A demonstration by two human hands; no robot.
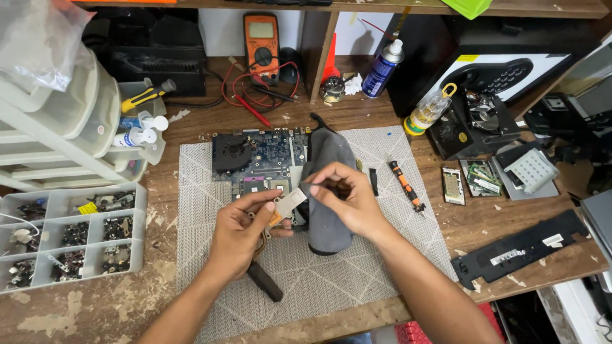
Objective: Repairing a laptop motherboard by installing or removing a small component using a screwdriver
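Silver metal plate (290, 199) of a heat sink sits above the middle of the grey mat (382, 159), long axis slanting up toward the right hand (344, 197). Left hand (239, 232) fingers grip it from below; right fingers pinch narrow at its upper end.

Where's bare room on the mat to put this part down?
Free: mat below the grey cloth, between the forearms; also its right edge under the screwdriver. Crowded: motherboard at the top, parts tray to the left.
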